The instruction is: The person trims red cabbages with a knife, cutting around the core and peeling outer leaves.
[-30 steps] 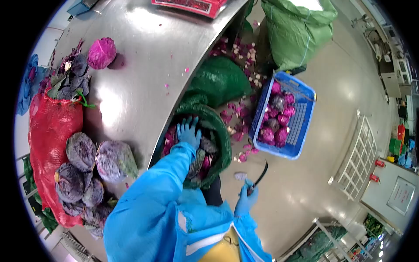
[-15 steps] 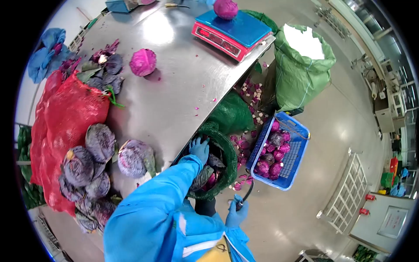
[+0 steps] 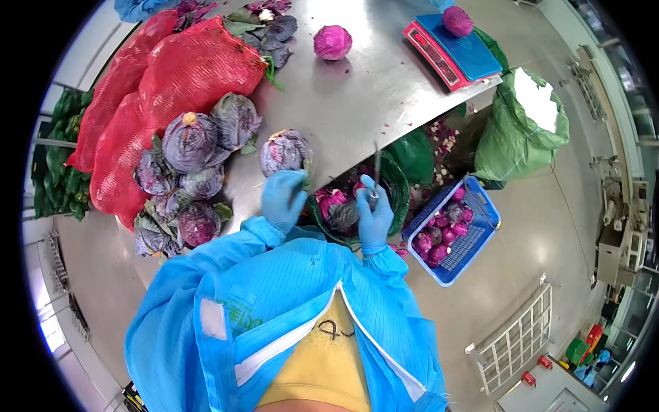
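My left hand (image 3: pixel 281 202), in a blue glove, is open at the table's edge, thumb apart from the fingers. Its fingertips are just below a purple cabbage (image 3: pixel 283 151) with loose outer leaves; whether they touch it I cannot tell. My right hand (image 3: pixel 374 216), also gloved, is closed around the handle of a knife (image 3: pixel 377 165), its thin blade pointing up. Beneath that hand is a green mesh sack (image 3: pixel 397 180) holding cabbage leaves, partly hidden by my hands.
Red mesh sacks (image 3: pixel 185 69) and several untrimmed cabbages (image 3: pixel 189 144) lie at the left. A trimmed cabbage (image 3: pixel 332 42) sits on the metal table (image 3: pixel 364 89). Another rests on a scale (image 3: pixel 439 58). A blue crate (image 3: pixel 473 254) with cabbages and a green bag (image 3: pixel 511 130) stand at the right.
My left hand has come out of the sack to the cabbage at the table's edge. My right hand has raised the knife over the sack. The view has swung left.
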A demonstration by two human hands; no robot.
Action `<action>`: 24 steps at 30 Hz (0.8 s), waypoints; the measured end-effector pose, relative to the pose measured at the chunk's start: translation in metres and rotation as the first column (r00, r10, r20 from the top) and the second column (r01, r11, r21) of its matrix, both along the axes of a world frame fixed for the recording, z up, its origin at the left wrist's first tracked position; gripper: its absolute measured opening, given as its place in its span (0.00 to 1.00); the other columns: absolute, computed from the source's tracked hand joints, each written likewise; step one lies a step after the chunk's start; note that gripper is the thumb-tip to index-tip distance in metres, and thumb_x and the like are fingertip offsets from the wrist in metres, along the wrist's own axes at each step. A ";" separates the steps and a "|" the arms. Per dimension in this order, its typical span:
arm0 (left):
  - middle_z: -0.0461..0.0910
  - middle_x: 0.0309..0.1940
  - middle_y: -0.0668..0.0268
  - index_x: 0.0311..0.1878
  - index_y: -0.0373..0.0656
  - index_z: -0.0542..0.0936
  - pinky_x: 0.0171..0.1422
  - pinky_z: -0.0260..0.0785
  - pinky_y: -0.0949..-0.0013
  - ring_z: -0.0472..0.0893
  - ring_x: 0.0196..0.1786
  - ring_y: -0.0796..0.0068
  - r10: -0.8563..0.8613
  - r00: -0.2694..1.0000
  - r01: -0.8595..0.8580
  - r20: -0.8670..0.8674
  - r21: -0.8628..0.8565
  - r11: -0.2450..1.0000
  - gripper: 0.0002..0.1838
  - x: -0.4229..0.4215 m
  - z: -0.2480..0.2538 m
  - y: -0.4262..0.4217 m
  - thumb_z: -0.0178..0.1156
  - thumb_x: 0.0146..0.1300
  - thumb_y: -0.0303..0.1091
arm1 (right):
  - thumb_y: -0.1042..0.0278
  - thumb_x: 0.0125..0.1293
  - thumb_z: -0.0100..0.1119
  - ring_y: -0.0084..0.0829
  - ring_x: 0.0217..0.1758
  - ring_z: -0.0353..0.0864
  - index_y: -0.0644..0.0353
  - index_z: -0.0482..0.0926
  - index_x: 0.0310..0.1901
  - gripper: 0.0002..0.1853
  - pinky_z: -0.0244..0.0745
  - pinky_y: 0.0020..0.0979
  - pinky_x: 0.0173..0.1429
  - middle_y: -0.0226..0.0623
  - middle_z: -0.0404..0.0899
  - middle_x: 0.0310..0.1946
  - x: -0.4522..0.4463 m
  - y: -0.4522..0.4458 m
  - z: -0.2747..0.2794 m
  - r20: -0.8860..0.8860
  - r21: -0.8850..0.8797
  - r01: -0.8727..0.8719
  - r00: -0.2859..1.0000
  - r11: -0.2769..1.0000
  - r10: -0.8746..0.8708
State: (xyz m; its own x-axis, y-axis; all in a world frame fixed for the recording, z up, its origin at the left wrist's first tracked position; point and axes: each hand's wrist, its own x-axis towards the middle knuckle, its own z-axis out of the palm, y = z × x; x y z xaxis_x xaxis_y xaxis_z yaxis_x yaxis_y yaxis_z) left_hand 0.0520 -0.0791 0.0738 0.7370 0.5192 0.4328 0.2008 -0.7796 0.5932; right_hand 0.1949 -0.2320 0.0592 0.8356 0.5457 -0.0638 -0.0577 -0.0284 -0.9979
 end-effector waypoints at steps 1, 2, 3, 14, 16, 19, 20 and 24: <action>0.76 0.45 0.56 0.50 0.40 0.74 0.54 0.62 0.56 0.72 0.49 0.54 0.009 1.000 -0.009 0.000 0.009 1.000 0.19 -0.010 -0.007 0.011 0.58 0.54 0.33 | 0.71 0.63 0.57 0.23 0.45 0.77 0.64 0.74 0.53 0.17 0.72 0.25 0.50 0.38 0.78 0.45 -0.004 0.017 0.006 -0.034 0.036 -0.032 0.999 0.999 0.033; 0.73 0.49 0.54 0.53 0.38 0.72 0.57 0.61 0.56 0.72 0.51 0.54 0.225 0.972 -0.227 -0.070 -0.020 0.974 0.23 -0.022 -0.012 0.019 0.60 0.55 0.37 | 0.69 0.62 0.58 0.26 0.45 0.77 0.63 0.74 0.54 0.18 0.72 0.27 0.50 0.39 0.78 0.44 -0.006 0.033 -0.009 0.017 0.022 -0.106 0.994 0.994 0.105; 0.71 0.54 0.52 0.56 0.35 0.69 0.61 0.59 0.56 0.71 0.53 0.54 0.425 0.893 -0.435 -0.148 -0.038 0.900 0.28 -0.032 -0.020 0.022 0.61 0.56 0.42 | 0.67 0.61 0.60 0.29 0.45 0.77 0.62 0.74 0.54 0.19 0.71 0.28 0.51 0.41 0.77 0.42 -0.006 0.048 -0.023 0.063 0.000 -0.178 0.982 0.984 0.178; 0.64 0.57 0.49 0.63 0.30 0.56 0.65 0.61 0.62 0.67 0.59 0.61 0.430 0.887 -0.397 -0.171 -0.757 0.518 0.60 0.010 -0.075 0.086 0.79 0.30 0.51 | 0.47 0.56 0.63 0.40 0.43 0.79 0.61 0.73 0.56 0.32 0.71 0.36 0.51 0.46 0.80 0.40 0.016 0.156 -0.066 0.001 -0.329 -0.383 0.914 0.863 0.406; 0.64 0.57 0.50 0.62 0.31 0.56 0.65 0.62 0.63 0.67 0.59 0.61 0.442 0.887 -0.359 -0.132 -0.800 0.480 0.60 0.009 -0.066 0.088 0.80 0.29 0.51 | 0.46 0.56 0.62 0.39 0.43 0.80 0.61 0.74 0.55 0.31 0.72 0.36 0.50 0.45 0.80 0.39 0.007 0.145 -0.037 -0.153 -0.340 -0.427 0.904 0.838 0.399; 0.65 0.55 0.51 0.61 0.32 0.58 0.65 0.62 0.63 0.68 0.59 0.60 0.290 0.932 -0.351 -0.217 -0.742 0.572 0.59 0.000 -0.051 0.086 0.80 0.28 0.51 | 0.45 0.57 0.61 0.38 0.40 0.81 0.62 0.76 0.50 0.29 0.73 0.36 0.47 0.44 0.81 0.35 -0.008 0.123 -0.048 -0.202 -0.373 -0.431 0.902 0.822 0.382; 0.66 0.54 0.52 0.61 0.32 0.58 0.63 0.63 0.63 0.69 0.57 0.61 0.250 0.934 -0.356 -0.256 -0.602 0.715 0.58 -0.004 -0.043 0.081 0.80 0.28 0.47 | 0.45 0.57 0.61 0.38 0.40 0.80 0.62 0.76 0.49 0.28 0.73 0.36 0.47 0.44 0.81 0.35 -0.013 0.113 -0.056 -0.150 -0.381 -0.413 0.910 0.827 0.385; 0.67 0.55 0.52 0.61 0.35 0.60 0.66 0.60 0.60 0.68 0.58 0.56 0.200 0.887 -0.312 -0.417 -0.220 0.924 0.57 -0.010 -0.019 0.060 0.77 0.25 0.48 | 0.54 0.61 0.58 0.42 0.40 0.78 0.62 0.73 0.50 0.22 0.71 0.38 0.46 0.46 0.79 0.34 -0.032 0.076 -0.061 0.075 -0.387 -0.268 0.944 0.882 0.320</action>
